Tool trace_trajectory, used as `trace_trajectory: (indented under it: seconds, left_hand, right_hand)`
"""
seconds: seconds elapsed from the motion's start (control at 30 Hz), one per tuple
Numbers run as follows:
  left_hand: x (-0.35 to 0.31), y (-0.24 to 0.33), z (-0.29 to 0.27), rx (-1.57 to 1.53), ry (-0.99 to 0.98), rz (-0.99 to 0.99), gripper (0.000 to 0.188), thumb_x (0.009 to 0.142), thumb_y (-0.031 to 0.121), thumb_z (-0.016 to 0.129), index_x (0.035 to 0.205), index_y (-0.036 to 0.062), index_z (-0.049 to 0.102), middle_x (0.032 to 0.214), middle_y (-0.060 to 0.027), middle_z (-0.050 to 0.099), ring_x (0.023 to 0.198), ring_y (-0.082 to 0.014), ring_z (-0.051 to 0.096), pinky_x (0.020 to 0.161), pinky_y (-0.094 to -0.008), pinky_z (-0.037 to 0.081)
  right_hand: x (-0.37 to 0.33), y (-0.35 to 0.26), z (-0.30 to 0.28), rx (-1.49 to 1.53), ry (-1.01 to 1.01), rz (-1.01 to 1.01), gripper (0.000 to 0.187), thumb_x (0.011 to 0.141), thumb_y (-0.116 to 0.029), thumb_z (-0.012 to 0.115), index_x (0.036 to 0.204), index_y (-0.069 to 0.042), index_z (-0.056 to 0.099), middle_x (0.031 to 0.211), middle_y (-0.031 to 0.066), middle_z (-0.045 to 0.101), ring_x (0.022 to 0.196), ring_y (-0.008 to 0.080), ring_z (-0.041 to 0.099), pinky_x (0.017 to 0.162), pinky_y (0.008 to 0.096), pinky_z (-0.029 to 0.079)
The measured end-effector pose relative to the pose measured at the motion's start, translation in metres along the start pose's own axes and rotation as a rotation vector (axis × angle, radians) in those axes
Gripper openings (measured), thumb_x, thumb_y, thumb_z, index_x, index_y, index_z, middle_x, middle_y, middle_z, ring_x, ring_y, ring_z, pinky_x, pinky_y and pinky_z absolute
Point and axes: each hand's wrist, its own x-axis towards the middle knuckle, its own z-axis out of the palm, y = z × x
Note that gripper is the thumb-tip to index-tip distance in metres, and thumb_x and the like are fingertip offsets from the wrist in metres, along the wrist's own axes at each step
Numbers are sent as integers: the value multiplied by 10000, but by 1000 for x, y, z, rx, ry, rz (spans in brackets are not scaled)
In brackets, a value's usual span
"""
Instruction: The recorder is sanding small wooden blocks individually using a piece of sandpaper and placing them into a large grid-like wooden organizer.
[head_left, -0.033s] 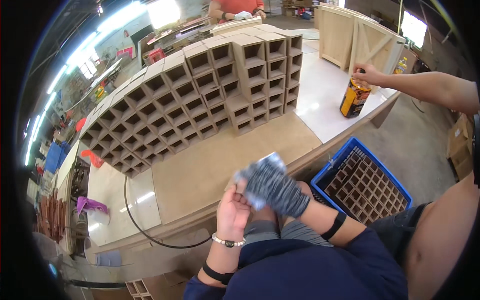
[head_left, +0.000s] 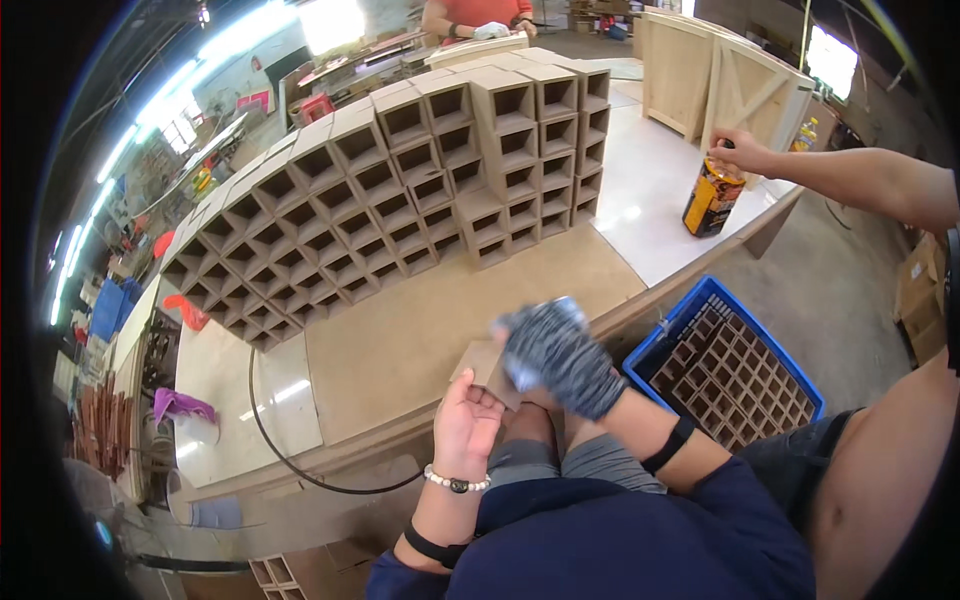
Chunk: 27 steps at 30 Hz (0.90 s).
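Your bare left hand (head_left: 472, 412) grips brown box (head_left: 482, 364), lower centre of frame. Your gloved right hand (head_left: 552, 347), blurred, closed round what looks like pale sheet (head_left: 520, 371) at box's right side. Stacked boxes (head_left: 400, 165), upper centre; blue crate (head_left: 693, 303), lower right.

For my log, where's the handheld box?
In the head view, below centre, the brown box is in the left hand, beside the gloved right hand.

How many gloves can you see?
2: a grey glove on the right hand, a white glove on the person in red opposite. More may be hidden.
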Motion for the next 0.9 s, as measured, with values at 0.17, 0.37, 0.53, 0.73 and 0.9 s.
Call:
trace_trajectory:
  seconds: [0.17,0.37,0.53,0.73,0.9]
  left_hand:
    - [-4,6,3,29,27,87,201,852,198,453,945,37,528,873,-75,593,806,-194,554,739,-324,438]
    - [-12,3,10,18,-49,38,213,849,187,458,965,19,519,895,-93,589,843,-213,554,747,-346,444]
    - [4,3,-14,103,-74,54,204,837,153,485,977,9,520,925,-99,585,819,-188,555,721,-302,436]
    - [-14,4,7,53,-76,95,171,831,148,501,928,14,544,828,-82,596,763,-174,563,654,-288,434]
    - [-2,8,-10,110,-82,79,181,830,149,503,945,15,538,895,-85,592,825,-179,561,701,-293,433]
  right_hand:
    - [-11,-18,-26,34,109,-43,395,707,-195,526,1072,-45,497,1135,154,469,1042,281,468,905,422,343]
    - [-14,4,-13,77,117,-46,393,747,-181,482,1122,-65,486,1152,131,488,1069,278,456,933,421,320]
    - [-27,-22,-25,-2,213,-136,391,770,-149,463,1152,-65,460,1151,90,500,1059,279,468,932,426,322]
    - [-21,13,-19,-16,150,156,403,754,-128,477,1150,-54,460,1168,111,480,1094,300,431,941,417,309]
    - [-28,-26,-29,-39,157,-156,369,754,-160,474,1117,-95,484,1164,110,465,1095,284,430,947,432,296]
